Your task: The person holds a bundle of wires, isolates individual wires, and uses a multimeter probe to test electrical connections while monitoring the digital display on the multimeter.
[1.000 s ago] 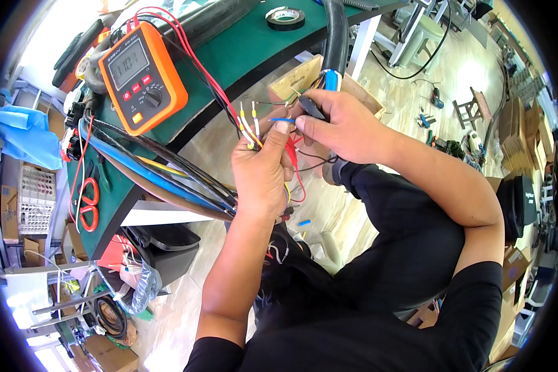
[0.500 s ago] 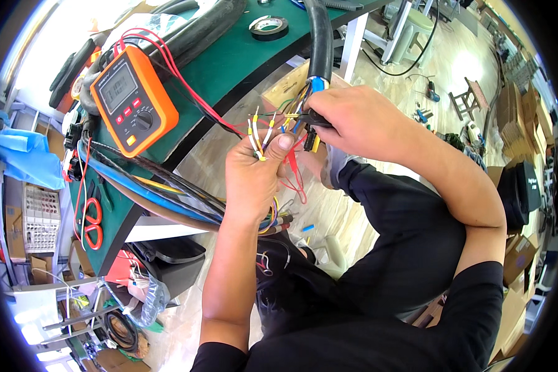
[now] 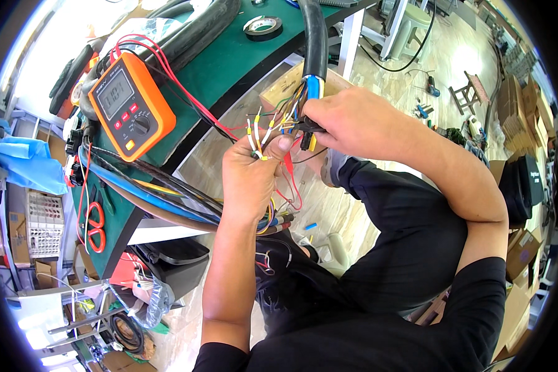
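Note:
My left hand (image 3: 248,177) is closed, pinching a few thin wires (image 3: 257,131) with white and yellow sleeved ends between thumb and fingers. Just to its right, my right hand (image 3: 356,121) grips a black clip (image 3: 309,126), its tip close to the wire ends; whether it bites on one I cannot tell. These cores fan out of a thick black cable (image 3: 315,43) hanging over the table edge. A red clip (image 3: 288,162) dangles below my left thumb on a red lead. On the table, an orange handheld meter (image 3: 132,106) has red and black leads running toward my hands.
The green table (image 3: 208,65) carries a roll of black tape (image 3: 262,28) and orange-handled scissors (image 3: 95,226). A bundle of thick cables (image 3: 167,197) crosses its near edge. A cardboard box (image 3: 282,87) stands under the thick cable. A small wooden stool (image 3: 471,93) is far right.
My right hand and the black clip have shifted slightly down and left among the wires. The meter's display looks different. My left hand keeps its pinch.

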Motion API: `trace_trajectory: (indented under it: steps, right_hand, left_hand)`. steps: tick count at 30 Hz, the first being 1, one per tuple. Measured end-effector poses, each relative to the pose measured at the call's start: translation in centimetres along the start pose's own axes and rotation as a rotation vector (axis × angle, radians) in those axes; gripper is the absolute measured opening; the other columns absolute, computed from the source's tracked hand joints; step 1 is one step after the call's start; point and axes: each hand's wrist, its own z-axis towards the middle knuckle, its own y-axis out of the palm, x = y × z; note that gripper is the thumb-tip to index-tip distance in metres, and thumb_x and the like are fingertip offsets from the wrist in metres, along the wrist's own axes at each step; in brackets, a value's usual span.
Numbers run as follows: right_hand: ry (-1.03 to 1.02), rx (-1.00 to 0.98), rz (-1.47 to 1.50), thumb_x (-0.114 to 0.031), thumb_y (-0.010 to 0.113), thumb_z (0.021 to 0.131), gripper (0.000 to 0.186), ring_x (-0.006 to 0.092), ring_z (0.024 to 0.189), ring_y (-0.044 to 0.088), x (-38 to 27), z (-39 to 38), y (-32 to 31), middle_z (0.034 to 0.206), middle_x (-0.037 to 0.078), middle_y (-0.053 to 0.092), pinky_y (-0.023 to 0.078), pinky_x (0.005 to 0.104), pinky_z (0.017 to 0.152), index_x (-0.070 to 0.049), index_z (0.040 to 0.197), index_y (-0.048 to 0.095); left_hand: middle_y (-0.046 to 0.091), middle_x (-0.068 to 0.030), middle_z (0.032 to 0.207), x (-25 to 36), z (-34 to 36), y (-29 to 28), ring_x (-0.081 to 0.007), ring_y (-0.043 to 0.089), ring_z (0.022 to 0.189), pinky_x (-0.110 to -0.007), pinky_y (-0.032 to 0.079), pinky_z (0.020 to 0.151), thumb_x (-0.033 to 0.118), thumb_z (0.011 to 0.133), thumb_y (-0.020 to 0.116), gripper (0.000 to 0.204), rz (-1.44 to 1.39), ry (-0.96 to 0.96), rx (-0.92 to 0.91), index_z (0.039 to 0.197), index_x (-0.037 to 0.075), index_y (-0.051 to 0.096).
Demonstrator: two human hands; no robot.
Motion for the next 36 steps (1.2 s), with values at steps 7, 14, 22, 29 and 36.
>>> trace_trajectory:
  steps: [7,14,22,29,36]
  right_hand:
    - [-0.015,0.022,-0.006,-0.018,0.067,0.080,0.024,0.0364,0.074,0.066,0.2,0.0,0.4,0.074,0.017,0.065,0.052,0.0440,0.066,0.000,0.089,0.055]
    - [0.014,-0.007,0.014,-0.019,0.067,0.080,0.025,0.0369,0.075,0.065,-0.2,-0.1,0.0,0.078,0.018,0.066,0.052,0.0446,0.066,0.000,0.090,0.055]
    - [0.069,0.063,0.118,-0.016,0.063,0.081,0.019,0.0366,0.076,0.063,-1.0,-0.4,-0.6,0.079,0.016,0.063,0.049,0.0460,0.065,-0.003,0.093,0.056]
    - [0.046,0.047,0.092,-0.017,0.065,0.080,0.019,0.0370,0.074,0.062,-1.6,0.0,0.6,0.078,0.016,0.063,0.049,0.0455,0.065,-0.005,0.093,0.057]
    - [0.013,0.054,0.155,-0.017,0.065,0.079,0.021,0.0379,0.075,0.063,-2.1,0.4,1.3,0.080,0.017,0.063,0.050,0.0460,0.066,-0.004,0.093,0.057]
  left_hand:
    - [0.056,0.0044,0.065,0.3,-0.2,0.2,-0.0033,0.041,0.054,-0.020,0.032,0.049,0.016,0.084,0.075,0.017,-0.003,0.002,-0.005,0.093,0.002,0.070]
    - [0.056,0.0049,0.065,0.4,-0.3,0.2,-0.0031,0.041,0.055,-0.021,0.032,0.049,0.018,0.085,0.075,0.020,-0.012,-0.030,-0.024,0.095,0.001,0.069]
    - [0.061,-0.0011,0.080,2.1,-3.0,-1.9,-0.0057,0.050,0.066,-0.022,0.042,0.059,0.014,0.089,0.068,0.027,0.444,0.318,0.234,0.112,0.001,0.060]
    - [0.065,-0.0206,0.096,4.5,-3.6,-8.2,-0.0275,0.064,0.078,-0.037,0.049,0.071,0.018,0.095,0.056,0.056,0.814,0.399,0.623,0.143,0.002,0.033]
    - [0.065,-0.0254,0.100,4.7,-3.1,-9.7,-0.0375,0.065,0.085,-0.041,0.048,0.077,0.025,0.098,0.051,0.060,0.801,0.243,0.570,0.149,0.008,0.025]
